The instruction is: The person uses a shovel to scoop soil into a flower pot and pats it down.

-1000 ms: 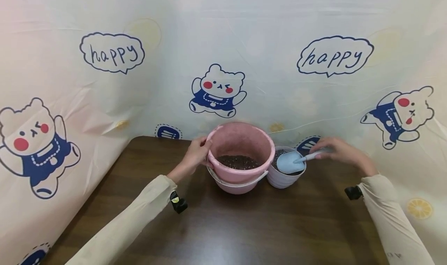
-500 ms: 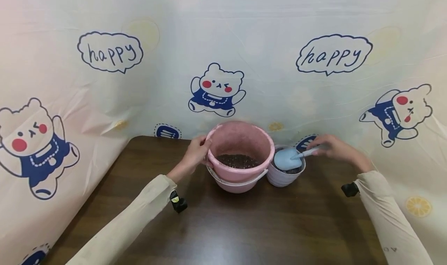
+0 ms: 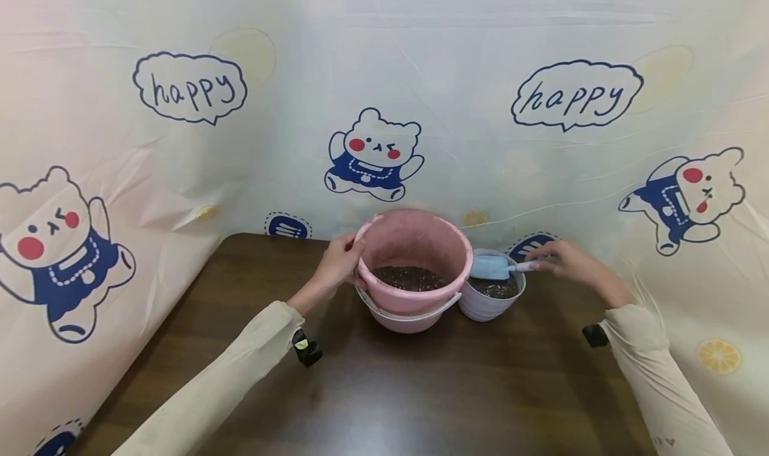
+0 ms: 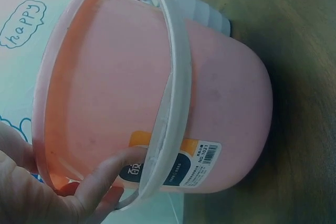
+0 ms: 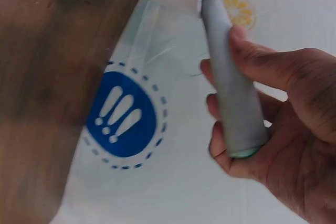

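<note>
A pink bucket (image 3: 408, 304) with dark soil (image 3: 410, 278) in its bottom stands on the table, its pale handle (image 4: 181, 77) hanging against its front. My left hand (image 3: 338, 264) grips its left rim, thumb outside near the label in the left wrist view. Close to the bucket's right is a smaller white ribbed pot (image 3: 488, 309), filled with dark soil. Over that pot, my right hand (image 3: 573, 268) holds a small trowel by its grey handle (image 5: 231, 82). The trowel's light-blue blade (image 3: 490, 267) points left and is tilted, close to the bucket's rim.
The dark wooden table (image 3: 372, 389) extends in front of the bucket and pot. Behind it hangs a pale printed sheet (image 3: 456, 75) with bears and lettering, which also drapes down both sides.
The trowel's blade has shifted left across the pot and turned from facing up to a tilt, showing more of the pot's soil. The left hand and bucket stay put.
</note>
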A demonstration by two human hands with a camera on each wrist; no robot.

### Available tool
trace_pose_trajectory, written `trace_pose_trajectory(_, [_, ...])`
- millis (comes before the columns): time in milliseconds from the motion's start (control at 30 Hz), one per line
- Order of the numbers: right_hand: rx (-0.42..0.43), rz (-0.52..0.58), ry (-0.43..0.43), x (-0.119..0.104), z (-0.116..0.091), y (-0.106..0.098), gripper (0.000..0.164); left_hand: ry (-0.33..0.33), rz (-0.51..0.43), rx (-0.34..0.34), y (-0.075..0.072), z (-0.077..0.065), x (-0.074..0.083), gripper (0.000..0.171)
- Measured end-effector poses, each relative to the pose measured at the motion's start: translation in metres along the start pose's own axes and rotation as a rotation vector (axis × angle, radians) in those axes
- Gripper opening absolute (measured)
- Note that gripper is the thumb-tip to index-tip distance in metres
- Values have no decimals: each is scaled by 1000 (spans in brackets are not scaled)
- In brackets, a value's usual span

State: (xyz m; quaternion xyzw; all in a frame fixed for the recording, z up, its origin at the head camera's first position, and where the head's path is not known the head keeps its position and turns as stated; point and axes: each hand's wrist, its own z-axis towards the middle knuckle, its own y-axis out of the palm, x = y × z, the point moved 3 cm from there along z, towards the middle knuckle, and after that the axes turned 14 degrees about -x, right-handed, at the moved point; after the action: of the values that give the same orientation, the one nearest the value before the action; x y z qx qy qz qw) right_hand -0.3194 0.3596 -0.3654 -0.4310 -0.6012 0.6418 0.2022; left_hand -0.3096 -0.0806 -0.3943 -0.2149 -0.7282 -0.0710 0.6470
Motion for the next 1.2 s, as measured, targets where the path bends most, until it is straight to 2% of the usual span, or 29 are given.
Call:
trace_pose_trajectory(133, [-54, 13, 41, -3, 2, -2, 17, -1, 9, -4, 1, 1, 0, 47])
trace_pose_trajectory(267, [-63, 15, 34, -4, 1, -1, 17, 4, 4, -9, 2, 0, 0, 48])
trace_pose_trajectory(467, [-21, -16, -19, -2, -1, 4, 14, 22, -11, -14, 3, 0, 1, 48])
trace_pose_trajectory(633, [20, -18, -51, -4, -4, -2, 11, 24, -18, -8, 3, 0, 2, 47])
trace_pose_trajectory(767, [19, -32, 14, -13, -11, -13, 9, 28, -4, -3, 2, 0, 3, 48])
trace_pose_trajectory(867, [-16, -75, 78, -24, -14, -19, 9, 27, -4, -12, 2, 0, 2, 48])
trace_pose_trajectory(1033, [-61, -153, 114, -41, -10, -22, 10, 26, -6, 5, 0, -2, 3, 46])
trace_pose_trajectory(1200, [-110, -92, 147, -42, -9, -17, 10, 20, -3, 0, 0, -3, 0, 47])
